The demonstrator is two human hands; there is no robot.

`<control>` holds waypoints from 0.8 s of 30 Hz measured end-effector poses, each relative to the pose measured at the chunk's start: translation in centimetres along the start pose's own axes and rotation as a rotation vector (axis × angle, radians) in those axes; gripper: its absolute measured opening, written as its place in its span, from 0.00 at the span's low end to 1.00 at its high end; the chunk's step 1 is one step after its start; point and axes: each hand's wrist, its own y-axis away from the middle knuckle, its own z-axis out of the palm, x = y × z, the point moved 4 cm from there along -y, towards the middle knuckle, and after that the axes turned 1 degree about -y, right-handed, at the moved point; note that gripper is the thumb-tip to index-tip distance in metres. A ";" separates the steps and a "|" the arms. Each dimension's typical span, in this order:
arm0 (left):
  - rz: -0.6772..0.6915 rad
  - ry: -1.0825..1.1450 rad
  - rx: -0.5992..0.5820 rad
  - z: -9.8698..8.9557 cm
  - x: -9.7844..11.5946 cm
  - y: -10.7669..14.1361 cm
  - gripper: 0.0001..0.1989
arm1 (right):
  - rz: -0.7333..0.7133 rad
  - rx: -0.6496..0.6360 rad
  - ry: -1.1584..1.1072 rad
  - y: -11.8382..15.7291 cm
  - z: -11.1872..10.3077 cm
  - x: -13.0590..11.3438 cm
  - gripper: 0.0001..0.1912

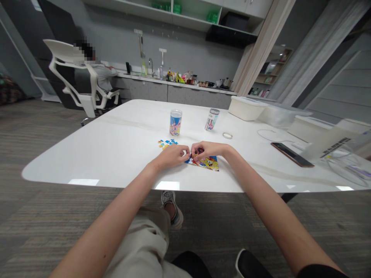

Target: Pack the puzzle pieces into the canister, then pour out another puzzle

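Observation:
A partly joined, colourful jigsaw puzzle (211,163) lies flat on the white table near its front edge. My left hand (173,156) is at the puzzle's left edge, thumb and forefinger curled close together; anything between them is too small to make out. Over the puzzle's upper left part, my right hand (203,150) bends down with its fingers pinched at the pieces, and what they grip is hidden. Loose blue and yellow pieces (164,144) lie just behind my left hand. Behind them stands a clear-lidded cylindrical can (175,122) with a cartoon print.
A second can (211,119) and a ring-shaped lid (227,135) stand farther back. On the right are a dark phone-like device (291,154), cables, white bins (246,108) and a paper bag. A person sits in a white chair (87,87) at the back left.

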 end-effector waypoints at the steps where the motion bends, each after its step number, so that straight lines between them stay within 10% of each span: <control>1: -0.013 0.015 -0.002 0.0 0.0 0.0 0.11 | -0.002 0.006 0.003 0.0 0.0 0.0 0.14; 24: -0.013 0.057 0.076 -0.1 -0.3 -0.1 0.12 | -0.060 -0.008 0.020 -0.1 0.0 0.2 0.11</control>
